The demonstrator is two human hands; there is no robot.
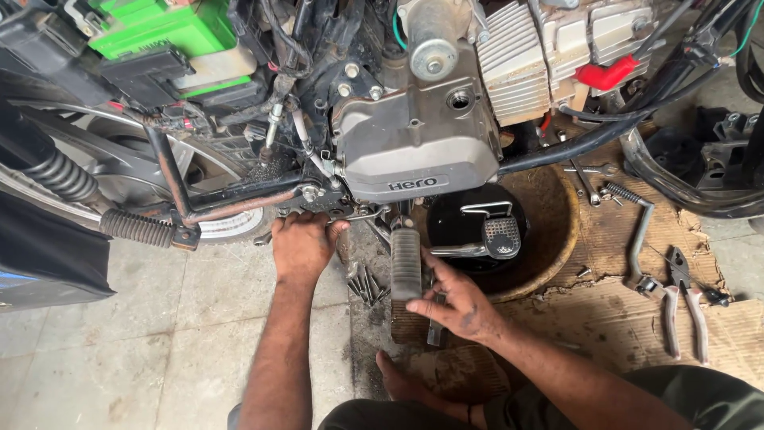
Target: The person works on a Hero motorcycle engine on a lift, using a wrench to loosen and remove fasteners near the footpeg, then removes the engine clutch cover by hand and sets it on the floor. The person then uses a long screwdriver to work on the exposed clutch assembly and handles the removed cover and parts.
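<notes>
Under a motorcycle engine [418, 151], the left hand [301, 243] closes on the frame, apparently gripping a fastener. The right hand [460, 306], fingers spread, touches the ribbed footrest [406, 267]: stiff, heavy, likely greasy, best grasped around its rubber.

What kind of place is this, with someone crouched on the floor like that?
Most likely a motorcycle repair workshop. A motorcycle engine stands stripped of its covers, pliers and loose parts lie on oil-stained cardboard, and a pan of dark oil sits under the engine. The left hand reaches beneath it; the right hand touches the footrest.
</notes>
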